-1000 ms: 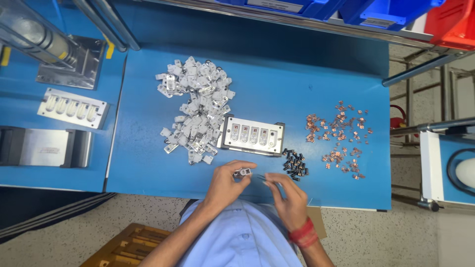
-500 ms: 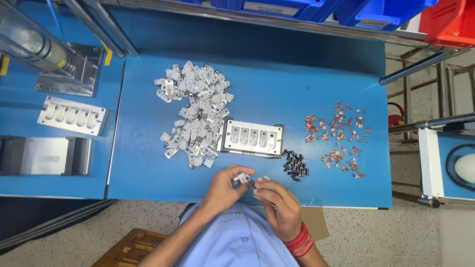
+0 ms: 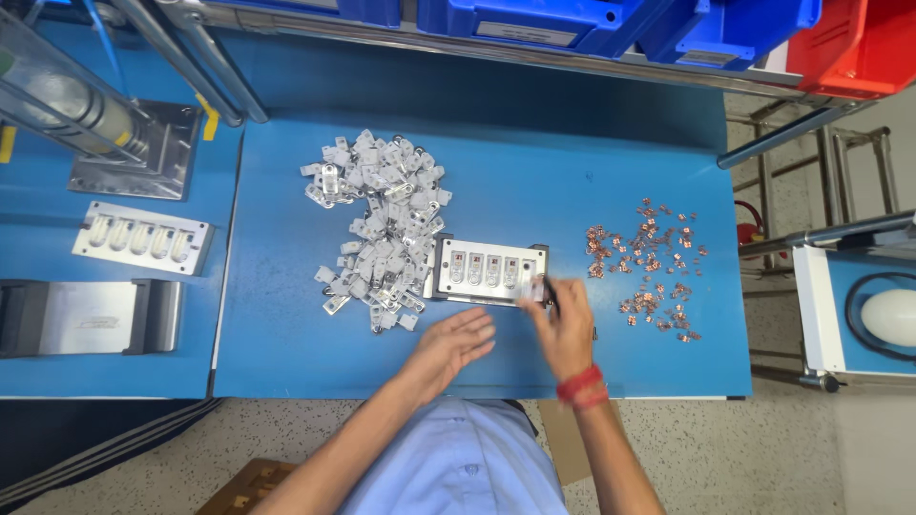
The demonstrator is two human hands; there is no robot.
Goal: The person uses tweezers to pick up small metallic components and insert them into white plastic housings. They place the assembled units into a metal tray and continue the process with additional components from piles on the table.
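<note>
My right hand [image 3: 561, 326] reaches up to the right end of a grey metal fixture block [image 3: 487, 270] with a row of slots, and pinches a small silver part [image 3: 535, 288] at its edge. My left hand [image 3: 454, 343] lies flat and open on the blue table, just below the fixture, holding nothing. A heap of small silver metal parts [image 3: 382, 229] spreads left of the fixture. Small copper pieces [image 3: 649, 267] lie scattered to the right. The small black parts near the fixture's right end are hidden by my right hand.
A second slotted fixture [image 3: 141, 236] and a grey metal block [image 3: 91, 317] rest on the left bench, under a press cylinder [image 3: 76, 105]. Blue bins [image 3: 611, 24] and a red bin [image 3: 854, 43] hang at the back. A white stand [image 3: 859, 315] is right of the table.
Both hands were together near the table's front edge, working a small silver part. Now my right hand has carried it up to the fixture, and my left hand has let go and opened.
</note>
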